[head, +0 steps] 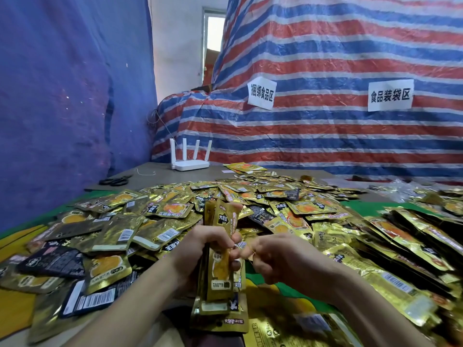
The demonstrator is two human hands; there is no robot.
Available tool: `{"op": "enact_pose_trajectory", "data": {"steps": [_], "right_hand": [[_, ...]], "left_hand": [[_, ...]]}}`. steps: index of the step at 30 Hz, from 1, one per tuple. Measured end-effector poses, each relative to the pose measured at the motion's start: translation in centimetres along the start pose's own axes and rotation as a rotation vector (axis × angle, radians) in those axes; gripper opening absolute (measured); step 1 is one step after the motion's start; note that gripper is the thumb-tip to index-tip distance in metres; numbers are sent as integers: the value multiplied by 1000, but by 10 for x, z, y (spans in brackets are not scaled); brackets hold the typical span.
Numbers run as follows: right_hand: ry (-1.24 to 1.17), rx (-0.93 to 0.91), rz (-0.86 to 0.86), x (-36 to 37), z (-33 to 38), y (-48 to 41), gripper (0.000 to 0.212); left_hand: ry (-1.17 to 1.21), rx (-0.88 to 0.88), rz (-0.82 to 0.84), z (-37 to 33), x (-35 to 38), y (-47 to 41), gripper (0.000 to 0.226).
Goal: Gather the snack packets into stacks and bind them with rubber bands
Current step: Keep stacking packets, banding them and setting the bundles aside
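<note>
packet stack [220, 261] in left hand [198, 249]: gold, black logo, orange print. rubber band [251, 249] at right hand [273, 259]: yellowish. loose packets [155, 221] around both hands: gold, some black, white barcode patches. mat [288, 291] below right hand: green, yellow shapes. tarp [325, 134] beyond hands: red-blue-white stripes. sheet [62, 96] far left: plain blue.

1. Blue tarpaulin wall [62, 96], left.
2. Red, white and blue striped tarpaulin [325, 58] with two white paper signs [261, 92], right.
3. Bright doorway [215, 33], far between them.
4. White four-antenna router [190, 159] on far grey tabletop [160, 177].
</note>
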State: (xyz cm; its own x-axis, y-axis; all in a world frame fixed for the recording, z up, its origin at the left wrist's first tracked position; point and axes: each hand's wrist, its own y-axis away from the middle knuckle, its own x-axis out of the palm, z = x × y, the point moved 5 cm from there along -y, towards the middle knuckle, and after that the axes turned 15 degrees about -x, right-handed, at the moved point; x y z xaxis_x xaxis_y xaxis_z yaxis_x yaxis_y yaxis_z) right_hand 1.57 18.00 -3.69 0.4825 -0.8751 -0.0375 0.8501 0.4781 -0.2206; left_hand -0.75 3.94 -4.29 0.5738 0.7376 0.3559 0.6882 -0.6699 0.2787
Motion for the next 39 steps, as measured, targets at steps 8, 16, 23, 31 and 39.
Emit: {"op": "enact_pose_trajectory", "data": {"steps": [8, 16, 23, 31, 39], "right_hand": [[-322, -458, -332, -13, 17, -4, 31], [-281, -412, -401, -6, 12, -4, 64], [240, -280, -291, 10, -5, -4, 51], [311, -222, -252, 31, -17, -12, 91], [257, -198, -309, 20, -18, -10, 85]], "left_hand": [[-133, 62, 14, 4, 6, -3, 23], [-182, 105, -140, 6, 4, -5, 51], [2, 673, -540, -17, -17, 5, 69], [211, 722, -546, -19, -7, 11, 47], [229, 594, -390, -8, 2, 1, 48]]}}
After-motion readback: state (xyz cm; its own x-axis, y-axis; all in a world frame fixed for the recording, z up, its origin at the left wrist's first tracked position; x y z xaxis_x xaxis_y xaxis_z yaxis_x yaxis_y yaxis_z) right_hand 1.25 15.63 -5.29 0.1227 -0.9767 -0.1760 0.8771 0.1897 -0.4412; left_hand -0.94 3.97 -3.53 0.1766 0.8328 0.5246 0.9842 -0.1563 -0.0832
